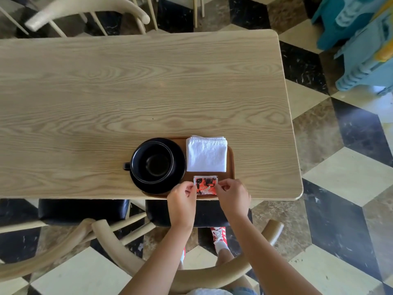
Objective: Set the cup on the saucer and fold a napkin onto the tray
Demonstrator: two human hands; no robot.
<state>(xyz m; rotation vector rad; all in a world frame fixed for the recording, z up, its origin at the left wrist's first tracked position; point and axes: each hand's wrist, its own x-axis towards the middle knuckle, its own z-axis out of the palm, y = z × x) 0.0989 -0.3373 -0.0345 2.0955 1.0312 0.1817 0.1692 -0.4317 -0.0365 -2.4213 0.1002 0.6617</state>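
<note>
Already the cup (154,162) is seated on the saucer (178,165); a red packet (205,185) is pinched between left hand (182,199) and right hand (232,196), with the folded napkin (206,154) just beyond on the tray (231,165).

Black cup (156,162) and saucer (178,158), white napkin (206,155), brown tray (230,162), red-black-white packet (205,185).

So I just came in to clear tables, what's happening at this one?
A person is setting up a coffee tray. The black cup already sits on its black saucer on the wooden tray, with a folded white napkin beside it. The left hand and right hand each pinch a side of a small red, black and white printed packet at the tray's near edge, in front of the napkin.
</note>
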